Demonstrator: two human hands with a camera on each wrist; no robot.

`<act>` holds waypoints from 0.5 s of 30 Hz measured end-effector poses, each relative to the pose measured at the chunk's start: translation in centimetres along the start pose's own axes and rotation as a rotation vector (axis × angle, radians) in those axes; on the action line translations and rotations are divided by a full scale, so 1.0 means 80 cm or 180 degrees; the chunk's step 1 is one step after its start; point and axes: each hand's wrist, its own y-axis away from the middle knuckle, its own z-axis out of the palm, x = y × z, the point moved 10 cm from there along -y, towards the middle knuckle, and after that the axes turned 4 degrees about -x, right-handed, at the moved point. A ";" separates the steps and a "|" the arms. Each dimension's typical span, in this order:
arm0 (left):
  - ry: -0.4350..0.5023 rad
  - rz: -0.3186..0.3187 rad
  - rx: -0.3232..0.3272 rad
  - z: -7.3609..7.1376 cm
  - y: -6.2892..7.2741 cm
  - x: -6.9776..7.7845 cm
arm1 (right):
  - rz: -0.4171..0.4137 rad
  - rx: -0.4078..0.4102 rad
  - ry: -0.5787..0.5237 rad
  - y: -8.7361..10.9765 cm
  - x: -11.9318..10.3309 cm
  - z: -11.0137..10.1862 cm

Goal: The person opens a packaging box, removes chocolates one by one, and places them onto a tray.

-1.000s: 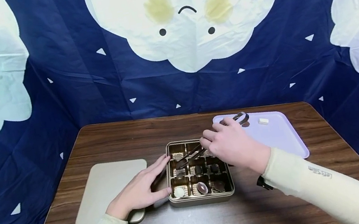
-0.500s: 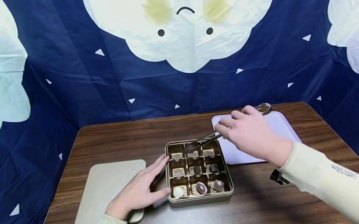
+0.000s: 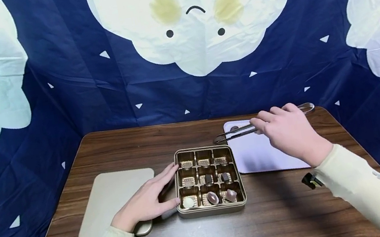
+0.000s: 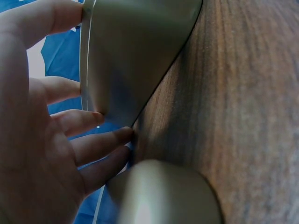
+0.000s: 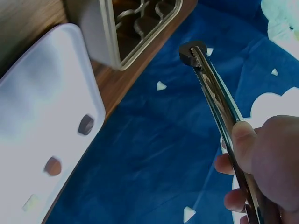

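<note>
My right hand (image 3: 288, 129) grips metal tongs (image 3: 241, 131) above the lilac tray (image 3: 268, 155). At the tong tips is a dark brown chocolate (image 5: 187, 54), clear of the box and tray. My left hand (image 3: 147, 199) rests its spread, fairly straight fingers and thumb against the left side of a gold tin box (image 3: 213, 212). Inside the box's compartments, the front row holds a white chocolate (image 3: 188, 202), an oval brown chocolate (image 3: 212, 198) and a pinkish chocolate (image 3: 231, 195). Dark square chocolates (image 3: 226, 177) lie in the middle row's centre and right compartments.
A beige tin lid (image 3: 113, 198) lies left of the box, partly under my left forearm. On the tray, the right wrist view shows a dark chocolate (image 5: 86, 125), a brown chocolate (image 5: 53, 166) and a white chocolate (image 5: 32, 202). A blue curtain (image 3: 97, 104) hangs behind the table.
My right hand has lifted the tongs out of the box and carried them right and back, with the dark chocolate at their tips. The left hand has stayed against the box.
</note>
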 end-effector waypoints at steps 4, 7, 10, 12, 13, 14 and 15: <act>-0.0007 0.0014 0.0007 -0.001 0.000 0.000 | 0.0108 -0.0017 0.0000 0.012 0.018 0.010; -0.0014 0.0016 0.0004 0.000 0.000 0.000 | 0.0208 -0.0052 -0.0006 0.022 0.031 0.018; -0.0008 0.0023 0.0008 0.000 0.000 0.000 | 0.0308 -0.0091 -0.0023 0.030 0.042 0.025; -0.0006 0.0032 0.0013 0.000 0.000 0.000 | 0.0355 -0.0113 -0.0027 0.035 0.048 0.029; -0.0007 0.0035 0.0018 0.000 0.000 0.000 | 0.0378 -0.0124 -0.0028 0.037 0.050 0.031; -0.0011 0.0036 0.0019 0.000 0.000 0.000 | 0.0396 -0.0135 -0.0026 0.039 0.052 0.034; -0.0018 0.0035 0.0019 0.000 0.000 0.000 | 0.0410 -0.0148 -0.0027 0.041 0.053 0.036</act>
